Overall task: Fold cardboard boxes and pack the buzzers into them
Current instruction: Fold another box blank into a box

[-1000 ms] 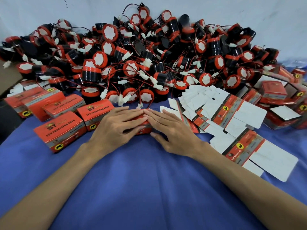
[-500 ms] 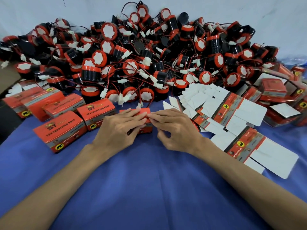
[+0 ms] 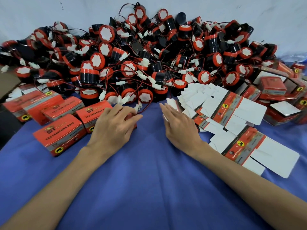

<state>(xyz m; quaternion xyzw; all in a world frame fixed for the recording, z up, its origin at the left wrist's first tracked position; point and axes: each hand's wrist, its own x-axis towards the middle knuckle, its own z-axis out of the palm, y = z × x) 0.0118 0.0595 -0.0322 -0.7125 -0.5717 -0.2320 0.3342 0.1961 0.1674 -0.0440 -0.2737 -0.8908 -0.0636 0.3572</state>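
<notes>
- Cloth (image 3: 149,188), blue, is spread under all the work.
- A red box (image 3: 132,118) is held under the curled fingers of the left hand (image 3: 114,130), just right of the closed boxes (image 3: 58,135); it is mostly hidden, so whether its flaps are fully tucked cannot be told.
- The right hand (image 3: 179,130) is held flat with fingers straight; nothing is gripped; its fingertips are laid at the near-left edge of the flat blanks (image 3: 232,117).
- The closed boxes are grouped at the left and are judged to be packed; they are few; the flat blanks fanned out at the right are not yet folded.
- Some erected boxes (image 3: 272,87), a few with flaps open, are stacked at the far right; whether anything is inside cannot be told.
- A large tangled heap of buzzers (image 3: 149,63) is piled farthest, against the wall; most of the packing is judged to be left.
</notes>
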